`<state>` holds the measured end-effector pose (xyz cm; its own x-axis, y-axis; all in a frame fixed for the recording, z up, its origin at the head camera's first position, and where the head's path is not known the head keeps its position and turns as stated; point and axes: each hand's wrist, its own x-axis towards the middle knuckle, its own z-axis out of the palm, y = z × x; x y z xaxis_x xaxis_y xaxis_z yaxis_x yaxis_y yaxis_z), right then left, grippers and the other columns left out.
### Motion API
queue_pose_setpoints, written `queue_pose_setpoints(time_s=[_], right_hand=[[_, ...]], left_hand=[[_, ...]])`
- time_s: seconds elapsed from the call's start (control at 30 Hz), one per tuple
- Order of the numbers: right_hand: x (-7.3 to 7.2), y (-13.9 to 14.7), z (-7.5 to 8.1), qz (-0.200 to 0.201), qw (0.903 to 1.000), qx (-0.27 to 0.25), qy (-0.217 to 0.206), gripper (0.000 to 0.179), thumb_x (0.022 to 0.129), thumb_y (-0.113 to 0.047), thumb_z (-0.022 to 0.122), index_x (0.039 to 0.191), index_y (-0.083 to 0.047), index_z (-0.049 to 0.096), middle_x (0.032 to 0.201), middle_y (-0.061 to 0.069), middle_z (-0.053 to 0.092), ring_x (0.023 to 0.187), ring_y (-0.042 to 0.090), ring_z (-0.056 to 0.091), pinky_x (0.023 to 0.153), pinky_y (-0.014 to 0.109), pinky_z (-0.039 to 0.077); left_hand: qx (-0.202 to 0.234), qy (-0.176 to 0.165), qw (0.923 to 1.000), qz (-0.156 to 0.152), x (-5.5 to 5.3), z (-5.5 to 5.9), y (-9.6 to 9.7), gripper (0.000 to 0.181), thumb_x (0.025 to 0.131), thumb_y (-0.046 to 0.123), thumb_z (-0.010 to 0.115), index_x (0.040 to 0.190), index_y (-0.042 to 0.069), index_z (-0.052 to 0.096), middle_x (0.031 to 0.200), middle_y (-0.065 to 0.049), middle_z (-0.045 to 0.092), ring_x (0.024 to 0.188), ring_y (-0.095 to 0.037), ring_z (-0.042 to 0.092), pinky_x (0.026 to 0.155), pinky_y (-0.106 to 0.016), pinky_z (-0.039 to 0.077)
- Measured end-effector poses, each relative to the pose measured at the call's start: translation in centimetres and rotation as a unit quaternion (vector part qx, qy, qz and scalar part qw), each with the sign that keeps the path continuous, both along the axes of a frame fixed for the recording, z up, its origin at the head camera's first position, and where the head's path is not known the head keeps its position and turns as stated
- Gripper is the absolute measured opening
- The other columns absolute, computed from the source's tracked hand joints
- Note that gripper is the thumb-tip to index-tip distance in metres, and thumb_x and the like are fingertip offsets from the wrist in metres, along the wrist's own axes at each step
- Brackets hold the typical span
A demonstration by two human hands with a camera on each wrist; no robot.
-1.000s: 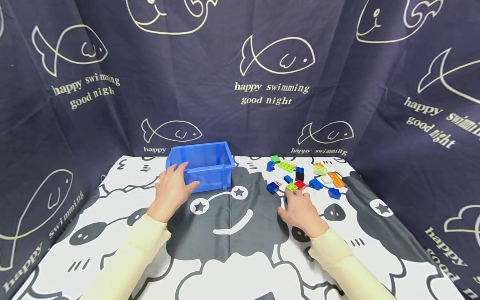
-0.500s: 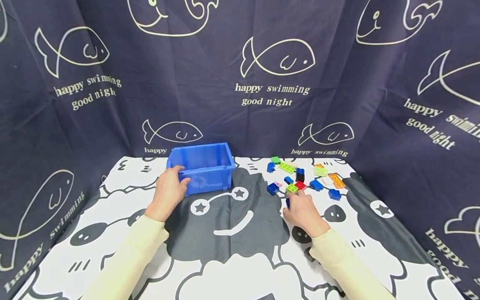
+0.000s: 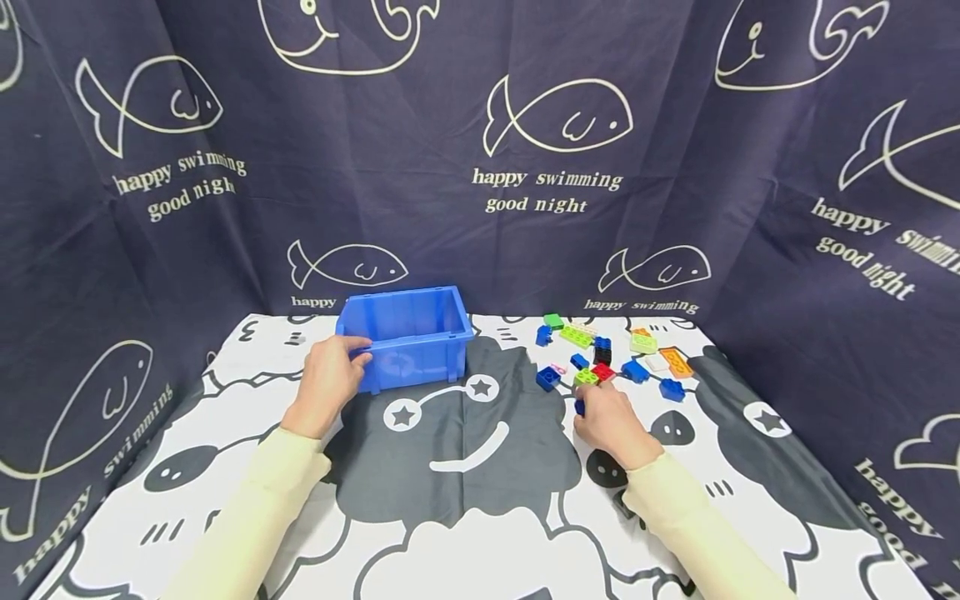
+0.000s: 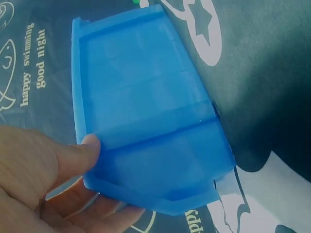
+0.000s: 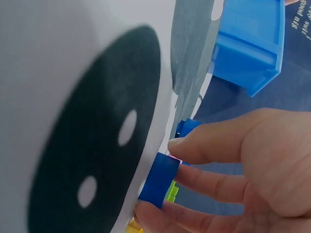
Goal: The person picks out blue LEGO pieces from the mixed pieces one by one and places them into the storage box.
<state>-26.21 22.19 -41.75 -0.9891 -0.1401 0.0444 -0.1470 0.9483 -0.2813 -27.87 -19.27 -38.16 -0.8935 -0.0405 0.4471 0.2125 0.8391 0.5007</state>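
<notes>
In the head view my left hand point(image 3: 326, 383) is at the near left corner of a blue plastic bin point(image 3: 416, 364). The left wrist view shows its thumb pressed on the rim of the bin point(image 4: 141, 97), with the fingers curled round the outside of the wall. My right hand point(image 3: 611, 422) is low over the cloth on the right, at the near side of scattered toy building bricks. A dark blue building brick point(image 5: 159, 180) is pinched between its thumb and fingertips. Just beyond that hand lie a lime green brick point(image 3: 586, 378) and a red brick point(image 3: 603, 372).
Several more bricks are spread at the back right, among them a dark blue one point(image 3: 548, 379), an orange one point(image 3: 677, 362) and a blue one point(image 3: 672, 389). A white and grey printed cloth point(image 3: 465, 550) covers the table. A dark fish-print curtain point(image 3: 442, 167) hangs behind.
My left hand has slid down and left from over the bin's rim to grip its corner. My right fingers have drawn together on the dark blue brick, shifting slightly right.
</notes>
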Motion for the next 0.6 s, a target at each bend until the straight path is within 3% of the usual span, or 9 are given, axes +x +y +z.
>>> queue_pose_setpoints(time_s=[0.37, 0.6], right_hand=[[-0.4, 0.2, 0.3, 0.017, 0.9998, 0.0, -0.011, 0.032, 0.082, 0.0, 0.073, 0.114, 0.003, 0.073, 0.104, 0.019, 0.07, 0.091, 0.034, 0.061, 0.088, 0.054, 0.052], [-0.7, 0.1, 1.6, 0.022, 0.9997, -0.005, 0.006, 0.029, 0.084, -0.004, 0.072, 0.112, 0.003, 0.072, 0.1, 0.019, 0.068, 0.093, 0.035, 0.059, 0.091, 0.055, 0.051]], left_hand=[[-0.002, 0.002, 1.0, -0.002, 0.0, 0.2, 0.0, 0.025, 0.088, 0.002, 0.072, 0.111, 0.001, 0.079, 0.108, -0.023, 0.076, 0.101, -0.046, 0.071, 0.087, -0.057, 0.053], [-0.004, 0.009, 1.0, -0.001, 0.0, 0.3, 0.0, 0.024, 0.087, 0.002, 0.073, 0.11, 0.002, 0.08, 0.107, -0.023, 0.076, 0.1, -0.046, 0.071, 0.086, -0.057, 0.053]])
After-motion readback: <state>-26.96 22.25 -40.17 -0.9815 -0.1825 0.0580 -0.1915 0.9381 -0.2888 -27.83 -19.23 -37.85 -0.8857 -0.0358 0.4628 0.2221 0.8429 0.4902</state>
